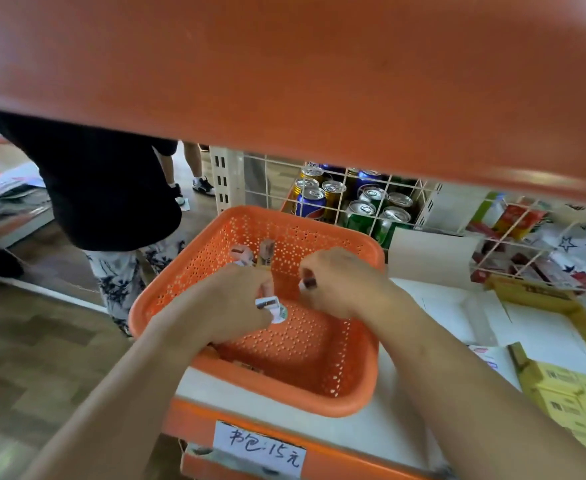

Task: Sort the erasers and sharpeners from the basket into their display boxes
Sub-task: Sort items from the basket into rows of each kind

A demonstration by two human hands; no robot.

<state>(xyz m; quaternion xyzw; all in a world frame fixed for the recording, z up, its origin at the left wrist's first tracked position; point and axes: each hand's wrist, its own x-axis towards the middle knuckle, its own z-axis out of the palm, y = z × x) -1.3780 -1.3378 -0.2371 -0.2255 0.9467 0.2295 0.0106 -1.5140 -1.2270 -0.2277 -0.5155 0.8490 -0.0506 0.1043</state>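
Presently both hands are seen inside the orange basket [353, 386] on the white desk [398, 427]. Small wrapped pieces [267, 303] are gripped by the curled left hand [225, 306]. A dark piece [309, 282] is pinched by the right hand [340, 282]. Eraser or sharpener cannot be told. Blurred pieces [241, 252] lie at the basket's 12 o'clock. The upper view is blocked by an orange shelf [284, 64].

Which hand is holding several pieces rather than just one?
The left hand, over the orange basket: a white banded piece and a round-labelled piece both show in its grip. The right hand pinches only a small dark-ended piece.
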